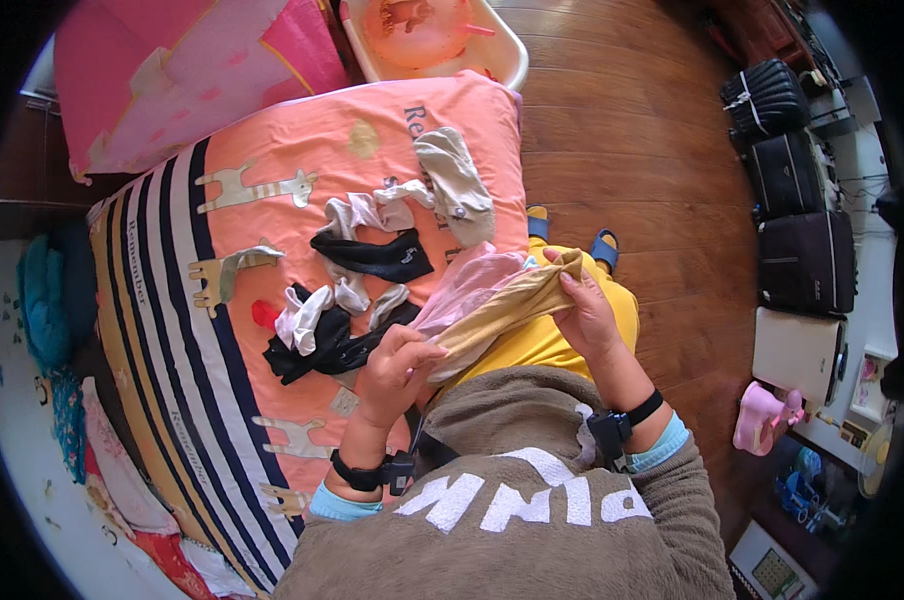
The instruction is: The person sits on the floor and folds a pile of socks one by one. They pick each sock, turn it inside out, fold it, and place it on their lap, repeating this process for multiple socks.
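Observation:
A tan sock (504, 304) is stretched between both hands above the lap. My left hand (399, 367) pinches one end of it, and my right hand (585, 307) grips the other. Pink cloth (470, 285) lies just behind the sock, partly hidden by it. On the coral bedspread (264, 217) beyond my left hand are a black sock (377, 255), a white sock (302, 319), more black socks (332, 341) and a small red item (266, 314). A pair of beige socks (455, 184) lies near the bed's edge. A grey-green sock (245, 262) sits apart, farther left.
A white tub (523, 64) holding an orange balloon stands past the bed's far corner. Pink bedding (219, 67) is at the upper left. Suitcases (804, 259) and a pink plastic item (756, 420) line the right side of the wooden floor (677, 187).

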A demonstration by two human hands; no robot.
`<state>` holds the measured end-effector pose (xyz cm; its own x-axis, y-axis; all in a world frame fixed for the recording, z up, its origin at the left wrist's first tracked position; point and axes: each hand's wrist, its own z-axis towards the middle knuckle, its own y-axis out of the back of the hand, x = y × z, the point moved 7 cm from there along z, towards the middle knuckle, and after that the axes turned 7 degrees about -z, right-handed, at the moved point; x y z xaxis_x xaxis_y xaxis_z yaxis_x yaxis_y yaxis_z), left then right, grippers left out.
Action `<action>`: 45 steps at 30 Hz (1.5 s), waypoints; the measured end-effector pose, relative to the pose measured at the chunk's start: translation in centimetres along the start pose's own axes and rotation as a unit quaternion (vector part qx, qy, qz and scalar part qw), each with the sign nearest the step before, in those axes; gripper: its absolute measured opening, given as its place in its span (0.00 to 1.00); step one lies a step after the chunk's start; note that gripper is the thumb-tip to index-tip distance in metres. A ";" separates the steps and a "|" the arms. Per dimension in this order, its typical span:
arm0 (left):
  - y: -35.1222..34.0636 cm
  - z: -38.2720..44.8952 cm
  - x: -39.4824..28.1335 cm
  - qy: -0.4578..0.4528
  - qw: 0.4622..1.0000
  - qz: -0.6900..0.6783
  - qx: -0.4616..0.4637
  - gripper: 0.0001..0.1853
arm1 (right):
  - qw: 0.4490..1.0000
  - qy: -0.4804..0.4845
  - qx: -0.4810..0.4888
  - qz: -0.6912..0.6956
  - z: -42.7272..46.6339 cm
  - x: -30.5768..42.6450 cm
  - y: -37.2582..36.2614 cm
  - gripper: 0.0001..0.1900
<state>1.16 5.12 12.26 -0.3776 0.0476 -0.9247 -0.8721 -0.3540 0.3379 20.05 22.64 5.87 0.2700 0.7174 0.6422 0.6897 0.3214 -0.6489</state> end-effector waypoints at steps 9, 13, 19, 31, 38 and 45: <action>3.6 -4.1 6.0 0.159 0.981 -0.079 -0.084 0.12 | 1.000 -0.021 -0.014 0.003 1.0 -3.0 1.1 0.20; 5.7 -5.5 8.4 0.214 0.971 -0.029 -0.105 0.15 | 0.990 -0.083 -0.020 -0.111 1.8 -5.0 3.3 0.20; 7.1 -7.6 14.3 0.328 0.929 -0.028 -0.171 0.08 | 0.982 -0.128 -0.092 -0.102 0.8 -7.5 7.9 0.15; 7.8 -1.3 22.1 0.366 0.840 0.359 -0.176 0.38 | 0.985 -0.136 -0.082 -0.060 0.1 -7.8 9.5 0.16; 11.2 -2.7 23.2 0.285 0.895 -0.210 -0.271 0.23 | 0.987 -0.129 -0.079 -0.055 -0.1 -7.7 9.8 0.16; 17.4 -7.8 20.7 0.250 0.890 -0.155 -0.348 0.21 | 0.988 -0.137 -0.062 -0.019 -0.3 -5.4 4.7 0.16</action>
<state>-19.40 -7.32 -2.32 0.1858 -0.1164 -0.9757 -0.4406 -0.8974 0.0232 21.98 20.09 -0.56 0.0605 0.8523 0.5196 0.7776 0.2861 -0.5600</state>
